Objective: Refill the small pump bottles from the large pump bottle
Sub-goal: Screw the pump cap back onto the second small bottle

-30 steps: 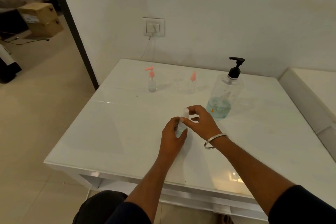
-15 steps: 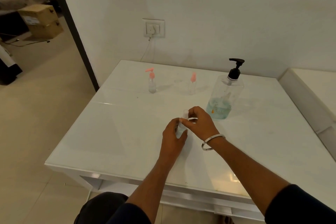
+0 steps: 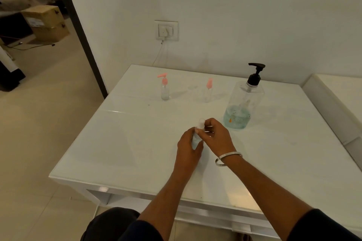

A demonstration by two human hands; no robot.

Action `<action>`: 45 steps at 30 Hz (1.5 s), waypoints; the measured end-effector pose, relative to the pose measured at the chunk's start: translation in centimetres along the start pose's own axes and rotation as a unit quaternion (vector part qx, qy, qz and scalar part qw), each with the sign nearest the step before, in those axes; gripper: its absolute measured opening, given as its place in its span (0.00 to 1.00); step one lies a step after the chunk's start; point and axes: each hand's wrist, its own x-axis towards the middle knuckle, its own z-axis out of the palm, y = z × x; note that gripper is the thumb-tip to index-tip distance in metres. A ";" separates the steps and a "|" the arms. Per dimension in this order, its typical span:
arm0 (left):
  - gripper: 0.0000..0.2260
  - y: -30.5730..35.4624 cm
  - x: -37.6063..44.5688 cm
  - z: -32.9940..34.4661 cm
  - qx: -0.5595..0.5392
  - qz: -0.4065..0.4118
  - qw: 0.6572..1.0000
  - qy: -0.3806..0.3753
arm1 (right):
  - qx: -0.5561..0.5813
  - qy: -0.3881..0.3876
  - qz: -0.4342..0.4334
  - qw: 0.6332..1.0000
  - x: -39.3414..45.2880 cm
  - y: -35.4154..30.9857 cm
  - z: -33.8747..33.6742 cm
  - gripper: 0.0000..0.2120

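A small clear bottle (image 3: 196,139) with a clear top stands on the white table (image 3: 121,143) near its middle. My left hand (image 3: 188,146) wraps around its body. My right hand (image 3: 215,135), with a metal bangle on the wrist, pinches the clear top (image 3: 201,122). The large pump bottle (image 3: 242,103) has a black pump and a little blue liquid at the bottom; it stands just right of my hands. Two small bottles with pink pumps stand farther back, one at the left (image 3: 165,90) and one in the middle (image 3: 208,92).
A wall socket (image 3: 166,30) with a plug and a hanging cable is on the wall behind the table. A second white surface (image 3: 337,100) adjoins the table on the right. A doorway at the left opens on a room with cardboard boxes (image 3: 47,21).
My hands have stayed around the small bottle. The fingers of my right hand have shifted slightly on its top. The other bottles have not moved.
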 end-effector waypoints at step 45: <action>0.19 -2.2 11.3 -1.3 0.382 0.164 0.910 -0.005 | -0.115 0.080 0.030 0.990 11.9 4.5 4.0 0.18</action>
